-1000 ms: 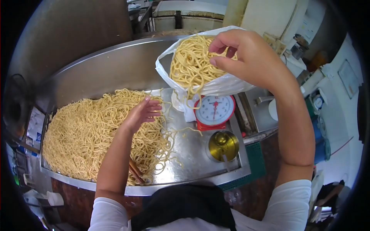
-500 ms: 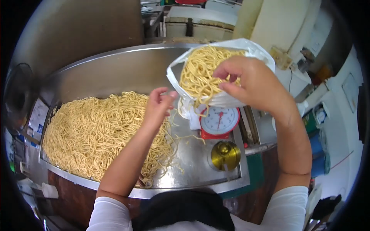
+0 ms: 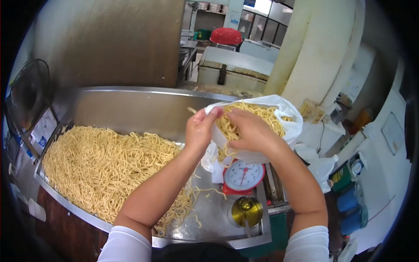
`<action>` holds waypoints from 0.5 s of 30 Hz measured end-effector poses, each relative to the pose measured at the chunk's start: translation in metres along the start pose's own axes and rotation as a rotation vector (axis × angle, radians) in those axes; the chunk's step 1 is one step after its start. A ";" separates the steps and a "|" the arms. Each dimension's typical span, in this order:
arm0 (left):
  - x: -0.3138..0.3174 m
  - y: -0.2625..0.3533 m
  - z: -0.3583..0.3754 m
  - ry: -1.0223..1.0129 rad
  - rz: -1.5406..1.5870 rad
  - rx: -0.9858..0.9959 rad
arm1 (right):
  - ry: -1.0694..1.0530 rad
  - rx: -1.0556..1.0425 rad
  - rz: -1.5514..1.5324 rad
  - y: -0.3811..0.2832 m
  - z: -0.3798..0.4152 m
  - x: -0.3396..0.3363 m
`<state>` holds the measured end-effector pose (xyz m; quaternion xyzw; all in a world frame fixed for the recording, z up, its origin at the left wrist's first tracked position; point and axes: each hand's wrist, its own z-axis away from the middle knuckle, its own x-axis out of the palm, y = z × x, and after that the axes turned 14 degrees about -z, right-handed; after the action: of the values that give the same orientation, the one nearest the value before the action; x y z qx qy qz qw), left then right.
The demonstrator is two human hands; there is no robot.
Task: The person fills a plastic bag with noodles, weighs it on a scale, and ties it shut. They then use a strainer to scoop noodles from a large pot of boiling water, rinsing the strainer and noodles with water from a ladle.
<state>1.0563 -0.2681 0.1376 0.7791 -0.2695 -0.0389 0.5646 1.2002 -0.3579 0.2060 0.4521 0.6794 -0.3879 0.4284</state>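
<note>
A white plastic bag (image 3: 291, 126) filled with yellow noodles (image 3: 266, 114) rests on top of a red scale (image 3: 243, 176) with a round dial. My left hand (image 3: 200, 131) pinches the bag's left rim between thumb and fingers. Over the noodles at the bag's opening lies my right hand (image 3: 248, 131), its thumb apart from its fingers; a few noodles show beneath it. A large heap of loose noodles (image 3: 104, 170) covers the left part of the metal tray (image 3: 214, 218).
A container of yellow oil (image 3: 247, 212) stands at the tray's right front. Behind are a metal panel (image 3: 109, 43), a white chest (image 3: 235, 65) and a red object (image 3: 226, 36). A round fan (image 3: 28, 96) is at the far left. Blue bins (image 3: 350, 222) stand at the right.
My left hand has moved from beside the bag onto its left rim. My right hand has shifted left over the noodles. The view has tilted up.
</note>
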 end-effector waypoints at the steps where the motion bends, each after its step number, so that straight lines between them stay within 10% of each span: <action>1: 0.005 0.008 -0.005 -0.010 0.002 0.011 | -0.080 0.088 -0.194 0.004 -0.009 0.000; 4: 0.021 0.036 -0.021 -0.345 0.106 -0.002 | -0.245 0.459 -0.354 0.013 -0.031 0.002; 15: 0.015 0.063 -0.052 -0.560 0.248 -0.068 | -0.138 0.642 -0.942 0.140 0.017 -0.038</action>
<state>1.0645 -0.2440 0.2170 0.6799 -0.5063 -0.1919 0.4945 1.3456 -0.3437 0.2160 0.1815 0.6262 -0.7524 0.0937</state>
